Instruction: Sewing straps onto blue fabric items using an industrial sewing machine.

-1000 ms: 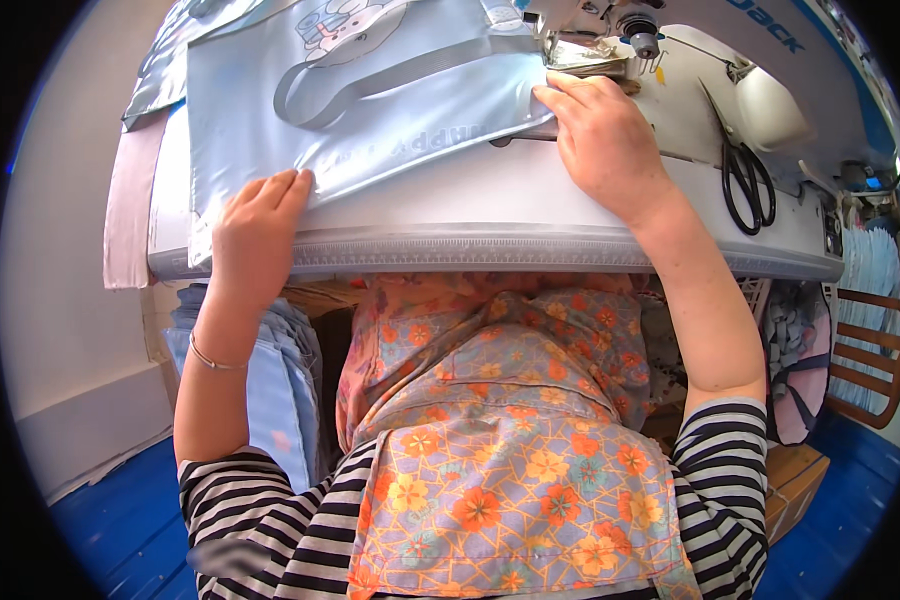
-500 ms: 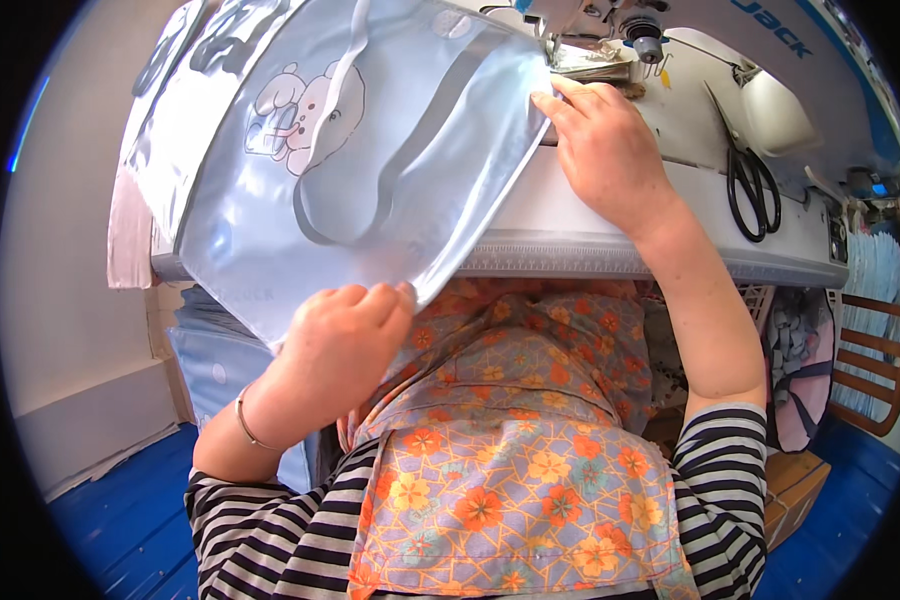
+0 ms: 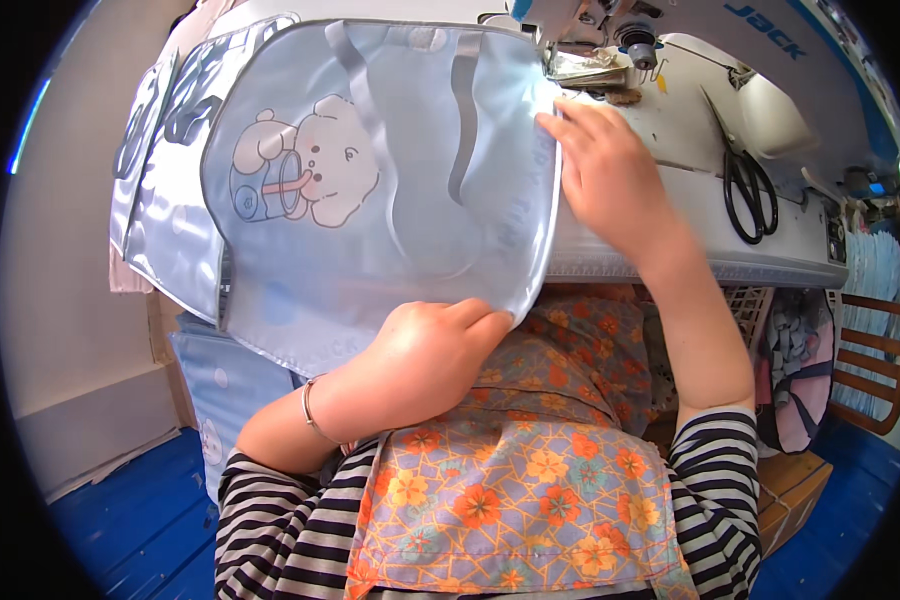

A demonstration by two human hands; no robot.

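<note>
A light blue, shiny waterproof apron (image 3: 300,260) is spread over the sewing table and hangs past its front edge. It has a cartoon puppy print, a pale edge binding and grey straps (image 3: 463,120) lying loosely on top. My left hand (image 3: 435,350) pinches its near right corner, fingers closed on the edge. Farther up the same right-hand edge, my right hand (image 3: 610,165) grips the apron close to the sewing machine (image 3: 642,45). The fingertips of both hands are partly hidden.
Black-handled scissors (image 3: 745,180) lie on the table at right. A ruler strip (image 3: 610,265) runs along the table's front edge. More shiny pieces (image 3: 175,200) are at the left, with a stack of blue pieces (image 3: 205,380) below. A wooden chair (image 3: 875,350) stands far right.
My left hand has moved right and slightly forward with the apron's near corner. The apron has turned and spread flatter, its right edge now steeper. My right hand has shifted slightly nearer.
</note>
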